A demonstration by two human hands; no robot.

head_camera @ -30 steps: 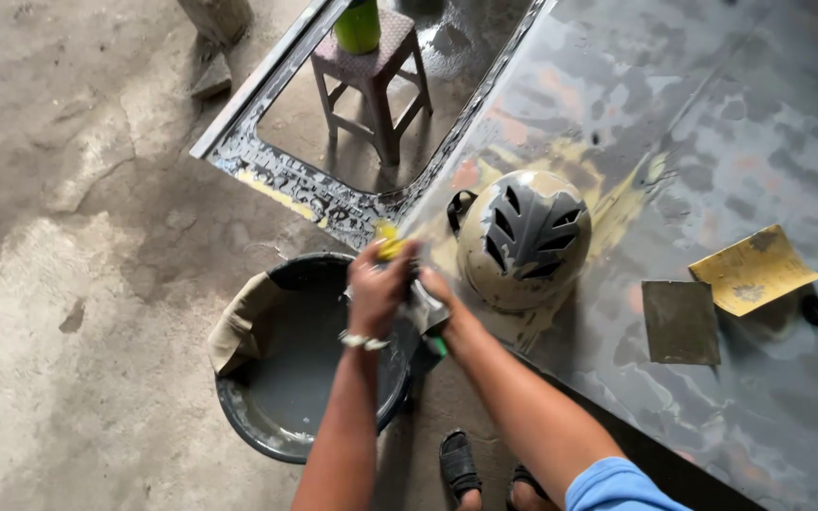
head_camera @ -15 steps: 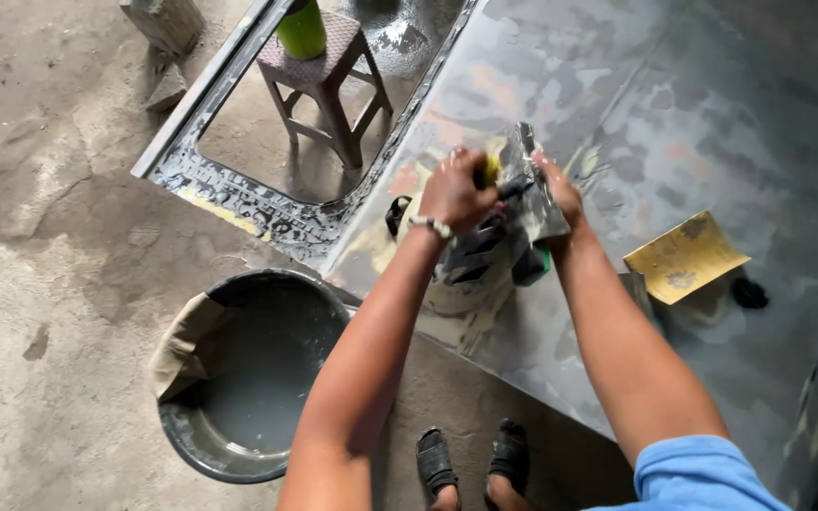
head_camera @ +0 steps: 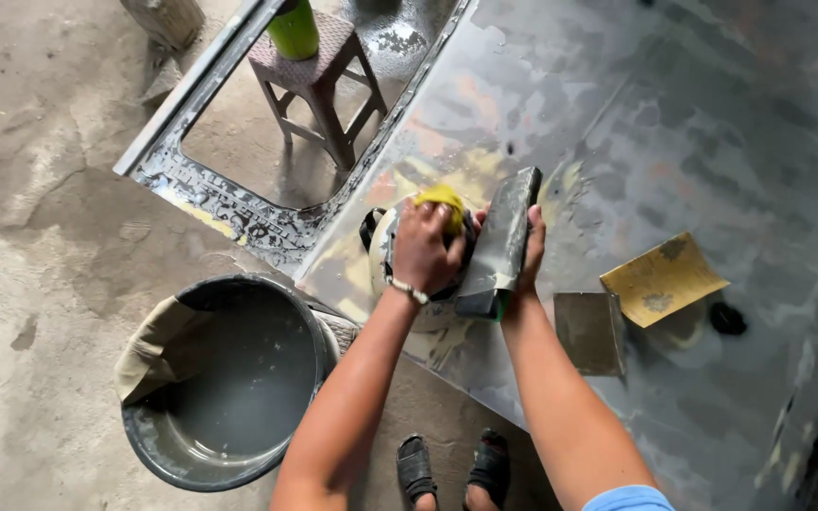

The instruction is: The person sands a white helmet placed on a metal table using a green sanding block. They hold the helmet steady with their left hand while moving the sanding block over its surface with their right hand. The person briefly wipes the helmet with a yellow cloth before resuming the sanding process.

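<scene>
the left hand point(head_camera: 425, 248) was clenched around a yellow sponge point(head_camera: 443, 201), pressing it down on the wet grey metal panel point(head_camera: 674, 123) close to the panel's near edge, with a thin bracelet showing at the wrist. the right hand point(head_camera: 528, 248) grasped a long dark rectangular sanding block wrapped in grey abrasive paper point(head_camera: 499, 244), fingers curled behind it, the block tilted up on its long side and touching the left hand's knuckles. under both hands lay a pale rounded helmet with dark vents point(head_camera: 381, 248), mostly hidden, resting on the panel at that same near edge.

further along the near part of the panel, to the right of the block, a dark grey square sheet of sandpaper point(head_camera: 591, 331) lay flat, and just beyond it a yellow-brown sheet of sandpaper point(head_camera: 663, 278) lay with one corner overlapping it or nearly so; i could not tell which. a small black lump point(head_camera: 727, 318) sat beside the yellow-brown sheet. the panel's surface was blotched with patches of yellow and orange filler, and it had a large rectangular window opening at its left end.

through that opening stood a small brown plastic stool point(head_camera: 314, 71) on the concrete floor point(head_camera: 40, 142), carrying a green cylindrical container point(head_camera: 293, 28). below the panel's near edge a round dark basin of murky grey water point(head_camera: 224, 378) sat on the floor, a tan cloth point(head_camera: 149, 345) draped over its left rim. the person's dark sandals point(head_camera: 452, 466) showed beside the basin.
</scene>
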